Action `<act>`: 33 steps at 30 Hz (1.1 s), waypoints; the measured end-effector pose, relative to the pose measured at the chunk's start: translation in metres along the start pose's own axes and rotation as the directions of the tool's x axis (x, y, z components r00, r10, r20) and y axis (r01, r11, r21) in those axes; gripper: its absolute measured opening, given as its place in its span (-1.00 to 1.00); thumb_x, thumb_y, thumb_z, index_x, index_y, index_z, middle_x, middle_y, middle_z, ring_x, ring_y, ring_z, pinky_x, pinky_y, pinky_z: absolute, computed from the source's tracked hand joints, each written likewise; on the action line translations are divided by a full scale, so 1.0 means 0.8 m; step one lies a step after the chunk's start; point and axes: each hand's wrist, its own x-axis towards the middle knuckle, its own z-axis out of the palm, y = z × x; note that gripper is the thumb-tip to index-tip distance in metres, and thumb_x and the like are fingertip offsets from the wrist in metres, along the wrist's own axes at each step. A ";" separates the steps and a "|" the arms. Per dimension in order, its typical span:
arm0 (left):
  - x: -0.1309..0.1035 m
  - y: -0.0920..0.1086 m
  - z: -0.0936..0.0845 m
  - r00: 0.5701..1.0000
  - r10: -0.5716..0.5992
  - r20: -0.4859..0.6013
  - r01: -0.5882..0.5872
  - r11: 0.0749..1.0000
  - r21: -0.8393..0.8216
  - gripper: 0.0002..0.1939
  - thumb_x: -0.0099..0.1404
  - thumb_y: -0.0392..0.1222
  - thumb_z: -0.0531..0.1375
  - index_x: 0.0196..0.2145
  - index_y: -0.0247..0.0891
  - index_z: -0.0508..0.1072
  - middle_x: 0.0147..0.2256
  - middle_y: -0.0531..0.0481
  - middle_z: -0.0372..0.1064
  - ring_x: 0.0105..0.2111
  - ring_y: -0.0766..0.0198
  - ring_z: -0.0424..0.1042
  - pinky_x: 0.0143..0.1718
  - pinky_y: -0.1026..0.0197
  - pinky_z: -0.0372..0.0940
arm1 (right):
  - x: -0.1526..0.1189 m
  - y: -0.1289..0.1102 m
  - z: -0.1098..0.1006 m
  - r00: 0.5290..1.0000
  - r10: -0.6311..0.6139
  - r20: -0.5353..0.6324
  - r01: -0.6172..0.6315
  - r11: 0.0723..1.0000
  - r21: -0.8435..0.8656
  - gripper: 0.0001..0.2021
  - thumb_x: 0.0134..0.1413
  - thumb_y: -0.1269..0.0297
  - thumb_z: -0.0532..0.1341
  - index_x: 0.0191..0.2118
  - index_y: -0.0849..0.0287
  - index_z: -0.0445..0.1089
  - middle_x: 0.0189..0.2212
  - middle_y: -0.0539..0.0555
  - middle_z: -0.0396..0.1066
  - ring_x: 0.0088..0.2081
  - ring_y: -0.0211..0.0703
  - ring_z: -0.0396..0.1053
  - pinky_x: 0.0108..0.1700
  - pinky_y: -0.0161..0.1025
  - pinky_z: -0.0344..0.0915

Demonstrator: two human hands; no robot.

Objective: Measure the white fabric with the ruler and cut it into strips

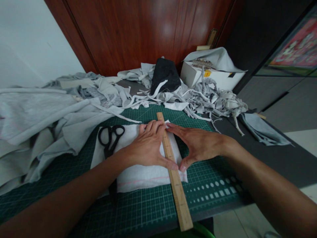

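Note:
A wooden ruler (177, 185) lies lengthwise over the right part of a white cloth (142, 175) that has a pink line near its front edge. My left hand (148, 145) rests on cloth and ruler, fingers stretched forward and thumb across the ruler. On the other side, my right hand (198, 143) has its thumb and fingers spread, their tips touching the cloth's right strip beside the ruler. Black-handled scissors (108, 137) lie on the cloth left of my left hand; my forearm hides part of them.
Beneath everything is a green cutting mat (146, 211). Grey fabric (49, 115) is heaped at the left. Cut fabric strips (205, 99), a black cloth item (165, 74) and a white box (193, 74) sit at the back. A folded grey cloth (264, 129) lies right.

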 end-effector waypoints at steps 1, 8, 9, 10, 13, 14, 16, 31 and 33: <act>0.000 -0.001 0.001 1.000 0.003 -0.006 -0.003 1.000 0.003 0.40 -0.20 0.75 0.25 0.32 -0.37 0.20 0.37 -0.46 0.10 0.33 -0.36 0.11 0.27 -0.30 0.04 | -0.006 0.003 -0.009 1.000 0.003 -0.009 -0.003 1.000 0.024 0.19 -0.20 -0.12 0.58 0.52 0.14 0.12 0.54 0.31 -0.02 0.36 0.34 0.29 0.31 0.04 0.31; -0.003 -0.003 0.004 1.000 0.004 -0.027 -0.005 0.999 -0.034 0.36 -0.17 0.75 0.22 0.32 -0.33 0.20 0.36 -0.46 0.12 0.36 -0.39 0.08 0.30 -0.33 0.00 | -0.065 0.048 -0.054 0.943 0.243 -0.228 -0.235 0.970 0.061 -0.63 0.22 -0.06 0.35 -0.08 0.14 0.58 -0.29 0.11 0.60 -0.31 -0.05 0.51 -0.27 -0.18 0.34; -0.003 -0.003 0.003 1.000 0.005 -0.027 -0.006 0.999 -0.036 0.35 -0.16 0.75 0.22 0.31 -0.33 0.21 0.36 -0.45 0.12 0.36 -0.39 0.08 0.30 -0.33 0.01 | -0.068 0.052 -0.049 0.949 0.262 -0.175 -0.254 0.965 0.068 -0.62 0.20 -0.07 0.37 -0.07 0.14 0.58 -0.33 0.08 0.58 -0.33 -0.06 0.49 -0.29 -0.19 0.32; -0.003 -0.003 0.003 1.000 0.007 -0.026 -0.008 0.999 -0.039 0.33 -0.16 0.74 0.23 0.30 -0.33 0.22 0.36 -0.45 0.12 0.35 -0.39 0.09 0.30 -0.33 0.02 | -0.069 0.054 -0.042 0.956 0.270 -0.111 -0.262 0.961 0.084 -0.60 0.19 -0.08 0.37 -0.05 0.14 0.56 -0.34 0.07 0.57 -0.35 -0.07 0.48 -0.32 -0.20 0.30; -0.003 -0.003 0.003 1.000 0.004 -0.031 -0.006 0.999 -0.048 0.30 -0.15 0.71 0.25 0.29 -0.31 0.22 0.36 -0.42 0.13 0.34 -0.37 0.12 0.28 -0.32 0.04 | -0.066 0.051 -0.015 0.962 0.271 -0.030 -0.266 0.957 0.115 -0.68 0.28 0.00 0.32 -0.11 0.17 0.51 -0.37 0.05 0.54 -0.38 -0.12 0.43 -0.35 -0.22 0.26; -0.003 -0.003 0.003 0.999 -0.003 -0.036 0.001 0.999 -0.052 0.30 -0.16 0.70 0.27 0.29 -0.30 0.21 0.35 -0.42 0.14 0.33 -0.36 0.13 0.28 -0.32 0.04 | -0.064 0.049 -0.009 0.962 0.272 -0.036 -0.267 0.957 0.110 -0.74 0.31 0.05 0.29 -0.16 0.18 0.50 -0.38 0.06 0.52 -0.39 -0.13 0.42 -0.36 -0.22 0.25; -0.002 -0.003 0.004 0.999 -0.021 -0.047 0.018 0.998 -0.057 0.31 -0.18 0.68 0.29 0.30 -0.29 0.19 0.33 -0.42 0.17 0.31 -0.34 0.16 0.26 -0.32 0.05 | -0.062 0.045 -0.001 0.958 0.279 -0.062 -0.273 0.958 0.088 -0.80 0.33 0.15 0.27 -0.24 0.17 0.47 -0.37 0.07 0.52 -0.38 -0.13 0.42 -0.35 -0.22 0.24; -0.001 0.001 0.000 0.999 -0.016 -0.028 0.014 0.997 -0.069 0.26 -0.10 0.59 0.31 0.32 -0.34 0.20 0.31 -0.41 0.18 0.30 -0.36 0.16 0.29 -0.31 0.03 | 0.057 0.030 -0.003 0.883 0.190 -0.430 -0.034 0.938 0.344 -0.90 0.32 0.28 0.25 -0.19 0.17 0.48 -0.59 -0.09 0.39 -0.59 -0.27 0.33 -0.47 -0.29 0.20; -0.001 0.002 -0.002 1.000 -0.019 -0.024 0.017 0.997 -0.078 0.26 -0.11 0.58 0.32 0.33 -0.33 0.19 0.31 -0.41 0.18 0.30 -0.35 0.16 0.29 -0.31 0.04 | 0.074 0.032 -0.001 0.885 0.186 -0.427 -0.022 0.932 0.362 -0.94 0.29 0.32 0.25 -0.19 0.17 0.46 -0.57 -0.08 0.42 -0.61 -0.30 0.33 -0.49 -0.30 0.20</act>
